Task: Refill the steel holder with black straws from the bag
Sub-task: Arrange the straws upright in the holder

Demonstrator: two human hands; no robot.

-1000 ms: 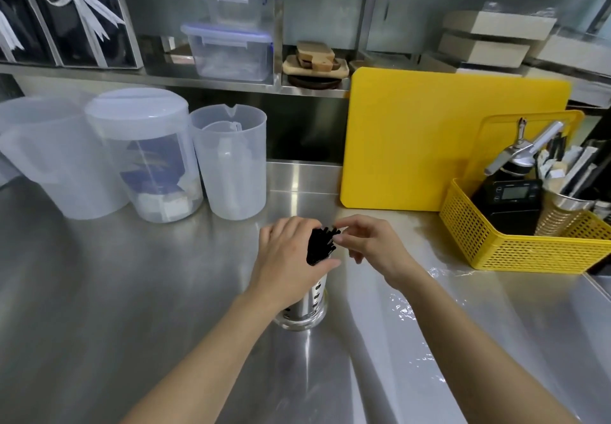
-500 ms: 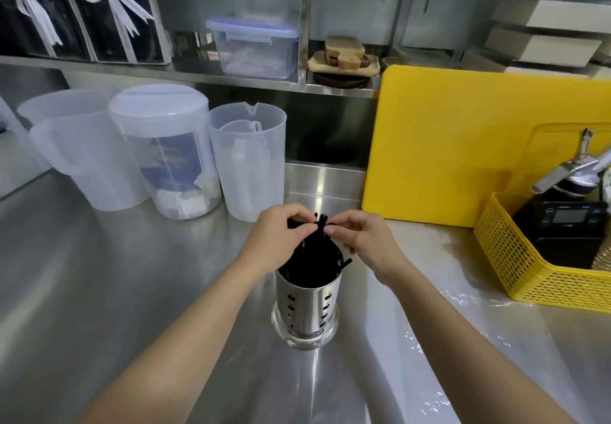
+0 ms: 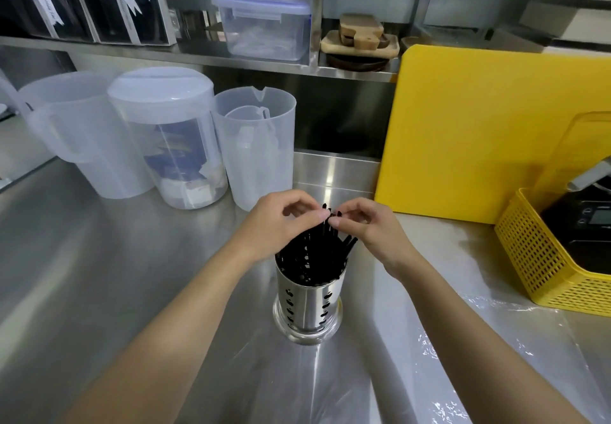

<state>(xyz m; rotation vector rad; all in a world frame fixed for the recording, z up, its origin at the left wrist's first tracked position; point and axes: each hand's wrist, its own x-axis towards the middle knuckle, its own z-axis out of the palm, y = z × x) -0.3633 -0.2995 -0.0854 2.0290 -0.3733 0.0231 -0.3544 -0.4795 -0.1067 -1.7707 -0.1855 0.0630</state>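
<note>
Upright steel holder [image 3: 309,304] full of black straws [image 3: 314,253], both hands' [image 3: 281,225] grip pinching straw tips

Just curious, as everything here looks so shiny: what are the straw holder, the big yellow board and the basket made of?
The straw holder looks like polished steel: mirror-bright with punched holes. The yellow board seems matte plastic, smooth and evenly coloured. The yellow basket looks like moulded plastic with a fine grid of holes.
</note>
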